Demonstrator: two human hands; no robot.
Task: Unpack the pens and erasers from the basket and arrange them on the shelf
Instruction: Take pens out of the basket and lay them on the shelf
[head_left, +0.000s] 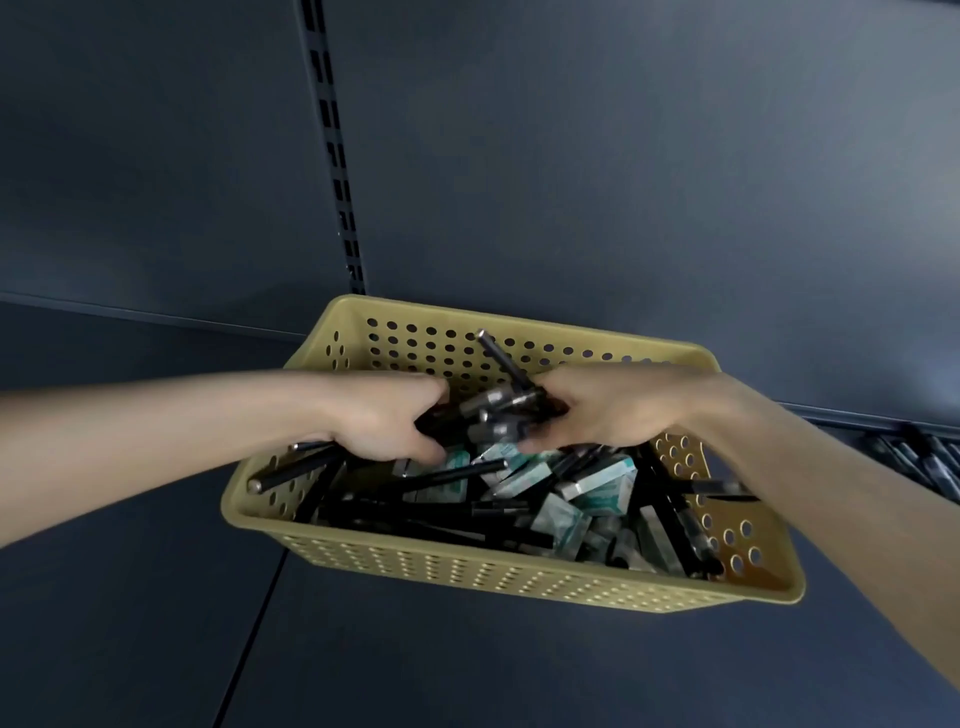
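Presently the left hand (382, 422) and right hand (610, 410) each close tightly around one bundle (498, 413) of pens, held over the far half of the basket (467, 571) on the shelf (467, 670). Loose pens (415, 514) and erasers (597, 488) fill the basket. A pen row (917, 457) lies at the shelf's right edge.

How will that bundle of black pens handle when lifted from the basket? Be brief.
The pens look stiff and slim, so they should lift without bending. Smooth round barrels may slip; one juts upward between the left hand and right hand. Set loose on the shelf, they would probably roll.
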